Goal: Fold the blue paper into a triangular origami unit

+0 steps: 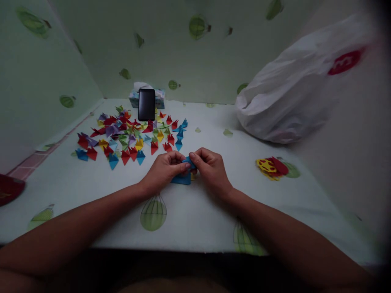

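Note:
A small piece of folded blue paper [190,162] is pinched between my two hands above the middle of the table. My left hand [168,167] grips its left side with thumb and fingers. On the other side, my right hand [211,167] has its thumb and fingertips closed on the same paper. Flat on the table beneath lies blue paper [182,179], partly covered by my hands, with a bit of yellow beside it. Many folded paper cranes [132,154] in red, blue, yellow, green and purple spread over the table beyond my left hand.
A dark-screened phone [146,105] leans against a tissue box [160,99] at the back. To the right stands a large white plastic bag [284,93]. Yellow and red cut-out pieces [270,167] lie in front of it. A red object [10,189] shows at the left edge.

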Action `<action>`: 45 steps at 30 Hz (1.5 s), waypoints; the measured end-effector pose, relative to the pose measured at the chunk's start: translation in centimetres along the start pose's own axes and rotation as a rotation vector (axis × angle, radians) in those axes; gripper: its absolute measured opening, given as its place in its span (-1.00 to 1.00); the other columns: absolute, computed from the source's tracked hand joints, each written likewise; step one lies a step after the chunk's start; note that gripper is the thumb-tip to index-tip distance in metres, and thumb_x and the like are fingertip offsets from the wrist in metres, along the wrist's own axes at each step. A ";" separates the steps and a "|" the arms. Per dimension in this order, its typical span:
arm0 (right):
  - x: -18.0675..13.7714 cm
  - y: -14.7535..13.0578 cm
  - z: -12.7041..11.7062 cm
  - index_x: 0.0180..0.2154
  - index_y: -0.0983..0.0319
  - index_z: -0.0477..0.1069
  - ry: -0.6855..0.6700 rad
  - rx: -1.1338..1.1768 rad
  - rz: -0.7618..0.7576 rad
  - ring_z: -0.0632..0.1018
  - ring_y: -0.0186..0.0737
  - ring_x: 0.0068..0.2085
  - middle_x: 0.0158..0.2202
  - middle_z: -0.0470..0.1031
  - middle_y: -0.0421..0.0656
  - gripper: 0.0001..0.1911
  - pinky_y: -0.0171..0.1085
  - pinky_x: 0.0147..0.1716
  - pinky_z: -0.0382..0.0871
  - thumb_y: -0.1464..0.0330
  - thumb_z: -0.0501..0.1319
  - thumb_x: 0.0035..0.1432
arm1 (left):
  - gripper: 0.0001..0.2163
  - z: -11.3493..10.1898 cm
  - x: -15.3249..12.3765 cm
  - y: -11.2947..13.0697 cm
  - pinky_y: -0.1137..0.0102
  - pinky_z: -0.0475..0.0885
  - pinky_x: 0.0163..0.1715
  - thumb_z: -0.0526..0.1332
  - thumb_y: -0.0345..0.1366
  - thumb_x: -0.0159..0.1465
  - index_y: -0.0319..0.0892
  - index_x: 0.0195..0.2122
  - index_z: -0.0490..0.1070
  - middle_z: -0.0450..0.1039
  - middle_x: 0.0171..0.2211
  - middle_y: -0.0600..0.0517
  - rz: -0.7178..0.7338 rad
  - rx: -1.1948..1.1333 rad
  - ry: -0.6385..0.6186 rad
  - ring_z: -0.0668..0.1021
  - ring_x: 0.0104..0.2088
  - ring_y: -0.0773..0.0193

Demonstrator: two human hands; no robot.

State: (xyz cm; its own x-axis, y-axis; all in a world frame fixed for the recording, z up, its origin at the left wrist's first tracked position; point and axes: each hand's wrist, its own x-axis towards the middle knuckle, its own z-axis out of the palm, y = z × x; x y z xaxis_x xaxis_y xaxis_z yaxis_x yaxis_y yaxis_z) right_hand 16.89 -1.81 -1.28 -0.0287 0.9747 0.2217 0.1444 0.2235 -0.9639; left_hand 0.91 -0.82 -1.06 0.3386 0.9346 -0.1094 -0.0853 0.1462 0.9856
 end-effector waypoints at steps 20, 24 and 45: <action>0.9 0.8 -0.5 -0.47 0.25 0.41 -0.125 0.298 0.139 0.47 -0.37 -0.54 -0.56 0.48 -0.24 -0.70 -0.33 -0.48 0.37 0.18 0.34 0.11 | -0.73 -0.7 1.0 -0.1 0.45 0.45 -0.34 0.45 -0.28 0.03 -0.22 -0.31 0.42 0.49 -0.47 0.14 -0.011 -0.139 0.064 0.54 -0.46 0.40; 0.5 0.6 -0.2 -0.47 0.24 0.42 -0.129 0.240 0.129 0.49 -0.35 -0.52 -0.55 0.51 -0.22 -0.73 -0.32 -0.46 0.39 0.19 0.31 0.15 | -0.72 -0.6 0.8 0.0 0.45 0.44 -0.35 0.47 -0.30 0.01 -0.22 -0.30 0.44 0.50 -0.49 0.13 0.010 -0.105 0.028 0.52 -0.48 0.40; -0.3 0.1 0.2 -0.47 0.23 0.39 -0.045 0.126 -0.009 0.47 -0.33 -0.49 -0.54 0.47 -0.23 -0.73 -0.30 -0.42 0.38 0.24 0.26 0.22 | -0.72 -0.5 0.8 0.4 0.43 0.48 -0.39 0.42 -0.12 0.08 -0.23 -0.44 0.47 0.47 -0.51 0.09 0.107 -0.043 0.105 0.51 -0.49 0.37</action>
State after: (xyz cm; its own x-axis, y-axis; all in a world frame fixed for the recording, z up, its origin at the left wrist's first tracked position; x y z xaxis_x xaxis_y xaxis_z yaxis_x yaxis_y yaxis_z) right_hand 16.66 -2.09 -1.47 -0.0741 0.9713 0.2260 0.0185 0.2279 -0.9735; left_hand 0.68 0.14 -0.85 0.2262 0.9739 -0.0190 -0.1566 0.0556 0.9861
